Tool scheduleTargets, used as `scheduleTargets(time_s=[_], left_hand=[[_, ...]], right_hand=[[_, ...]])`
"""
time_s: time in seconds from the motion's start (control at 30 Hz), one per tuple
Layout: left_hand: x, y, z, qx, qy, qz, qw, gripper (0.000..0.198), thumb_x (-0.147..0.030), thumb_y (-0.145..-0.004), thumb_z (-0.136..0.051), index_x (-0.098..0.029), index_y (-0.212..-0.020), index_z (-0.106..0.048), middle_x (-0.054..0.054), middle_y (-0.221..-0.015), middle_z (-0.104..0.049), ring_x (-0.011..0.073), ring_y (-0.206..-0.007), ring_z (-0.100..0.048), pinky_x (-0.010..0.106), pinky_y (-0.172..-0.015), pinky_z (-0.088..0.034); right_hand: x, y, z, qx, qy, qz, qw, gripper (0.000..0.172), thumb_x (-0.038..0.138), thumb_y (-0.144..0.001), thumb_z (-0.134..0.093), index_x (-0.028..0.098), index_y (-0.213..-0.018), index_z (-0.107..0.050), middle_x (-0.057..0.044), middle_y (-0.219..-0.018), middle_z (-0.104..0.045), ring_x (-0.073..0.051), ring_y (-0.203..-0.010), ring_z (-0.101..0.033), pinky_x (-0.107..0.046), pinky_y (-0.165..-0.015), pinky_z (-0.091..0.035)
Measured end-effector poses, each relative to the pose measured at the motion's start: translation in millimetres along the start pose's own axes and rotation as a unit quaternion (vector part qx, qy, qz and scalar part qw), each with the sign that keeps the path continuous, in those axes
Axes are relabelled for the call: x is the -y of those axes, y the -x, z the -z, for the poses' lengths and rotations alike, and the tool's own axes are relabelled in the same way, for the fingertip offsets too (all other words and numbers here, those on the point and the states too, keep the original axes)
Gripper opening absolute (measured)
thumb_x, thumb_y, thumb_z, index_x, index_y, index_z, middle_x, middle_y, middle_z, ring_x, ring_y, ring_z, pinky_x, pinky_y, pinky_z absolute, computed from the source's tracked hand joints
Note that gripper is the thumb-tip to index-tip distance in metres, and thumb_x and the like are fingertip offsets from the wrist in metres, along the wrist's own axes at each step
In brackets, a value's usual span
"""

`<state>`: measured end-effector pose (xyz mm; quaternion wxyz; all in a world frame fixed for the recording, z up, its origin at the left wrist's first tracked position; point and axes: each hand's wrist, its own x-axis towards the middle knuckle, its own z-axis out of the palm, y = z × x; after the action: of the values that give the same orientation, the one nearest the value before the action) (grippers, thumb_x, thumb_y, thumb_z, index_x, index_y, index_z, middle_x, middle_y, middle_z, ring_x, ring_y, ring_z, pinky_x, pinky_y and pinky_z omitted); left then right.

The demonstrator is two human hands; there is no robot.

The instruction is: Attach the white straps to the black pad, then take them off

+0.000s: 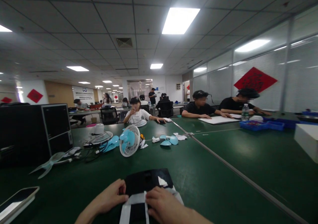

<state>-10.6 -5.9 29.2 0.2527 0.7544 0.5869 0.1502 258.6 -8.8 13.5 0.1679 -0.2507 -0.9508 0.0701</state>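
Note:
A flat black item (135, 181) with a white patch on its upper right corner lies on the green table in front of me. White bands (137, 198) run across and down it; whether they are tape or strap I cannot tell. At the left end of the crosswise band, my left hand (111, 196) is closed, thumb and fingers pinching its edge. My right hand (165, 205) has its fingers bent and pressed together on the band where it meets a downward strip. Part of the item is hidden under the right hand.
Beyond my hands stand a white and blue fan (129, 140) and loose blue fan blades (169, 140). A phone (18, 202) is at the left, near a black computer case (57, 124). A metal strip (223, 171) crosses the table. Several people sit farther back, near a blue tray (253, 126).

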Motion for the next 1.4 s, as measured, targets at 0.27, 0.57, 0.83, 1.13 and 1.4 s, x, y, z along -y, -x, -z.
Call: scheduleTargets(time_s=[0.27, 0.57, 0.83, 1.13, 1.4], left_hand=[[-37, -2, -25.7, -0.005, 0.03, -0.169, 0.985, 0.023, -0.031, -0.089, -0.045, -0.023, -0.093, -0.067, 0.002, -0.103, -0.055, 0.0164, -0.099, -0.048, 0.027, -0.09, -0.036], [-54, 4, -26.5, 0.019, -0.043, -0.175, 0.984, 0.03, -0.039, -0.094, -0.039, -0.029, -0.099, -0.067, 0.002, -0.107, -0.055, 0.0173, -0.099, -0.048, 0.028, -0.087, -0.036], [-61, 2, -30.1, 0.007, -0.1, -0.156, 0.983, 0.026, -0.031, -0.091, -0.042, -0.027, -0.087, -0.067, 0.001, -0.103, -0.056, 0.0175, -0.095, -0.049, 0.027, -0.081, -0.036], [-59, -1, -31.1, 0.01, -0.099, -0.151, 0.984, 0.024, -0.028, -0.09, -0.043, -0.027, -0.09, -0.067, 0.002, -0.103, -0.057, 0.0174, -0.095, -0.05, 0.027, -0.082, -0.037], [-53, -2, -33.2, 0.001, -0.099, -0.152, 0.983, 0.026, -0.03, -0.091, -0.041, -0.027, -0.089, -0.067, 0.001, -0.103, -0.056, 0.017, -0.096, -0.051, 0.026, -0.082, -0.037]], right_hand=[[-17, 0, -25, -0.004, 0.053, 0.019, 0.998, 0.033, 0.034, -0.083, -0.06, 0.018, -0.111, -0.06, -0.007, -0.117, -0.062, -0.022, -0.105, -0.055, -0.033, -0.095, -0.043], [-29, -2, -48, -0.036, 0.151, 0.079, 0.985, 0.044, 0.05, -0.085, -0.056, 0.017, -0.113, -0.057, -0.009, -0.112, -0.064, -0.024, -0.102, -0.057, -0.033, -0.086, -0.045], [-36, -3, -63, -0.078, 0.247, 0.167, 0.951, 0.032, 0.046, -0.093, -0.044, 0.018, -0.094, -0.058, -0.001, -0.09, -0.067, -0.017, -0.081, -0.059, -0.029, -0.063, -0.041], [-32, 1, -60, -0.098, 0.246, 0.187, 0.946, 0.018, 0.031, -0.096, -0.042, 0.021, -0.095, -0.057, -0.002, -0.089, -0.067, -0.013, -0.08, -0.061, -0.023, -0.062, -0.04], [-30, 1, -55, -0.086, 0.228, 0.189, 0.951, 0.016, 0.03, -0.095, -0.044, 0.02, -0.095, -0.057, -0.001, -0.092, -0.068, -0.013, -0.081, -0.062, -0.022, -0.063, -0.041]])
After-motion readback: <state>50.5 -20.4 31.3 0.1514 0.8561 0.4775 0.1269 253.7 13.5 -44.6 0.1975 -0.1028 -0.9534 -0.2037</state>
